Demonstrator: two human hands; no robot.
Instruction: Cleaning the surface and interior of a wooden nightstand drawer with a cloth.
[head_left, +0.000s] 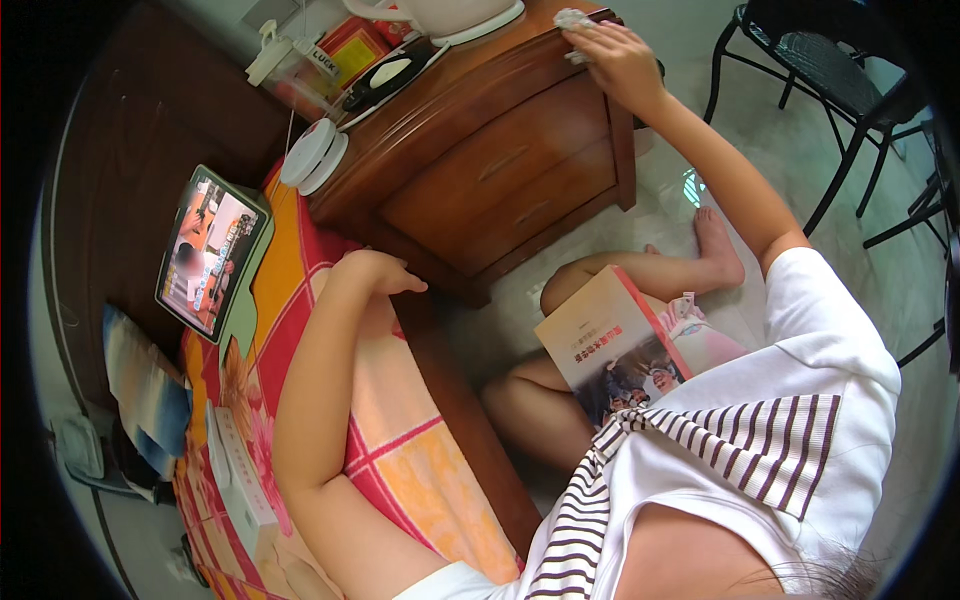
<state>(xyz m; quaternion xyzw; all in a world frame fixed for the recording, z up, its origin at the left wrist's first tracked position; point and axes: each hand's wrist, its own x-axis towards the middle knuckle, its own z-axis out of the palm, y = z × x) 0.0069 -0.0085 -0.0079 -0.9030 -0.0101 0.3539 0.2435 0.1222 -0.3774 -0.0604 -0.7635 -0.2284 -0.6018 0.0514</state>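
My right hand (621, 66) presses a crumpled white tissue (573, 19) against the far right corner of a brown wooden nightstand (502, 169). Parts of the tissue stick out on both sides of the fingers. My left hand (381, 271) rests at the edge of the bed, near the nightstand's front left corner, and holds nothing; some of its fingers are hidden. A thick paperback book (600, 322) with a photo on its cover lies across my lap.
On the nightstand stand a white kettle base (480, 30), a clear plastic cup (300, 75), a black device (390, 75) and a white round container (311, 150). A tablet (214, 251) leans on the checked bedspread (450, 480). Black chairs (825, 75) stand at right.
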